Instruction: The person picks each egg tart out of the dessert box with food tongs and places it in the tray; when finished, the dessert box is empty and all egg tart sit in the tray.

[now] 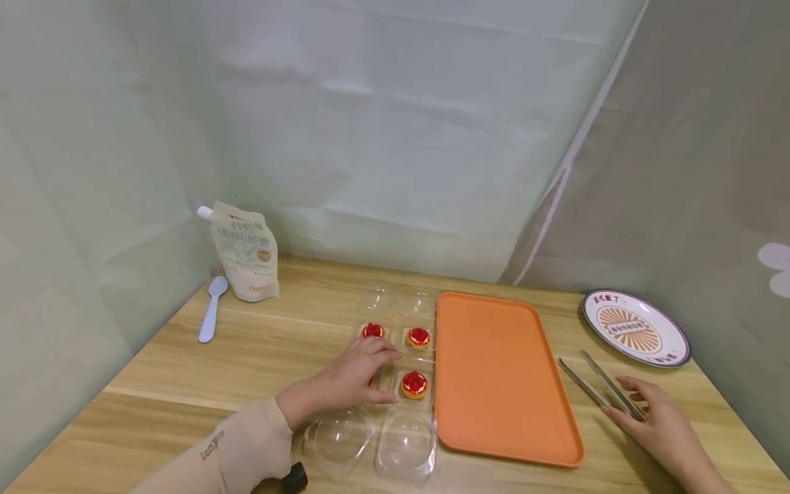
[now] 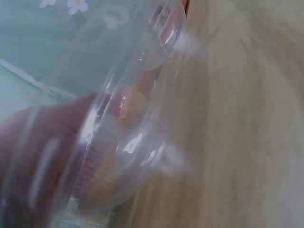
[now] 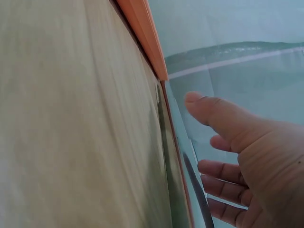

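My left hand point(image 1: 345, 377) is spread over the left side of clear plastic packaging point(image 1: 407, 442), with thumb and fingers apart. Small red-topped tarts sit in its compartments: one at the back right point(image 1: 419, 337), another at the front right point(image 1: 414, 385). The back left tart point(image 1: 373, 331) shows just beyond my fingers, while the front left one is mostly hidden beneath the hand. In the left wrist view, curved clear plastic point(image 2: 142, 142) covers much of the hand. At the right, metal tongs point(image 1: 609, 382) lie between the parted thumb and fingers of my right hand point(image 1: 666, 425).
An orange tray point(image 1: 503, 377) lies between the packaging and the tongs. Behind the tongs is a patterned white plate point(image 1: 666, 336). A spouted pouch point(image 1: 247, 254) stands at the back left, beside a pale blue spoon point(image 1: 211, 312). Curtains point(image 1: 401, 137) surround the wooden table point(image 1: 296, 329).
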Demonstrator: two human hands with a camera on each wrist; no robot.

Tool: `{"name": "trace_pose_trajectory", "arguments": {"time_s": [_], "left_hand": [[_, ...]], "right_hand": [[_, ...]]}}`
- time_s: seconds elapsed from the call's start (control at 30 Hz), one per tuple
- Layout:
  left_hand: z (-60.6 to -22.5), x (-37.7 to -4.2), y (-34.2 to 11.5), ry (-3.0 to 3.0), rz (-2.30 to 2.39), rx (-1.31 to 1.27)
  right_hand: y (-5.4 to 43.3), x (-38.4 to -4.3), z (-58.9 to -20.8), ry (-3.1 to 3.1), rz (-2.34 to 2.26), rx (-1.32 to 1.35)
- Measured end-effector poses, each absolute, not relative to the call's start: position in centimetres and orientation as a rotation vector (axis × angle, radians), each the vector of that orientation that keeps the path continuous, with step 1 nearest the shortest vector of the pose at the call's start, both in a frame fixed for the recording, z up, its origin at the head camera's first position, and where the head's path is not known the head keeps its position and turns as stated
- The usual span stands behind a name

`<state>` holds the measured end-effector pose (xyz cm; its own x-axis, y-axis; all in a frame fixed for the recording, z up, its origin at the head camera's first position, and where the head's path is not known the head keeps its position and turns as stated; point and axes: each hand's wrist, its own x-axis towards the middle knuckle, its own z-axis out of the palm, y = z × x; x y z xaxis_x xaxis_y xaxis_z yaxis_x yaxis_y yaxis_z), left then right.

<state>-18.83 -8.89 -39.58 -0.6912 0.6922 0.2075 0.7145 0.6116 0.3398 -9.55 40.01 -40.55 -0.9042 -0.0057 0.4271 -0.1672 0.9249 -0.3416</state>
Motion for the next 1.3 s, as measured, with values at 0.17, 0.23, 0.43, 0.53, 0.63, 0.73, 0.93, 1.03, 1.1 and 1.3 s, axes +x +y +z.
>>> {"name": "trace_pose_trajectory", "arguments": {"time_s": [0.17,0.23,0.43,0.53,0.63,0.73,0.93,1.03,1.1,1.3], "left_hand": [[-39.7,-18.9,-9.1,-2.768,-0.637,-1.200],[-39.7,-18.9,-9.2,-2.763,-0.632,-1.196],[-39.5,-19.0,-9.4,-2.762,-0.609,-1.196],[-39.5,-19.1,-9.4,-2.766,-0.604,-1.197],[-39.5,-19.2,-9.5,-2.767,-0.600,-1.196],[-39.5,-19.2,-9.6,-2.775,-0.612,-1.189],[-39.9,-19.2,-9.5,-2.771,-0.625,-1.201],[-40.1,-19.2,-9.3,-2.764,-0.627,-1.209],[-40.1,-19.2,-9.2,-2.766,-0.631,-1.211],[-40.2,-19.1,-9.1,-2.773,-0.647,-1.212]], "right_hand": [[40.2,-9.4,-40.3,-2.733,0.501,0.067],[40.2,-9.5,-40.1,-2.764,0.492,0.050],[40.5,-9.8,-39.6,-2.860,0.447,0.028],[40.7,-10.0,-39.5,-2.905,0.417,0.025],[40.8,-10.1,-39.4,-2.943,0.406,0.025],[40.7,-10.2,-39.4,-2.961,0.398,0.030],[40.7,-9.8,-39.6,-2.937,0.366,0.065],[40.8,-9.6,-39.8,-2.924,0.356,0.070],[40.9,-9.4,-39.8,-2.913,0.354,0.078],[41.2,-8.9,-39.8,-2.837,0.336,0.120]]}}
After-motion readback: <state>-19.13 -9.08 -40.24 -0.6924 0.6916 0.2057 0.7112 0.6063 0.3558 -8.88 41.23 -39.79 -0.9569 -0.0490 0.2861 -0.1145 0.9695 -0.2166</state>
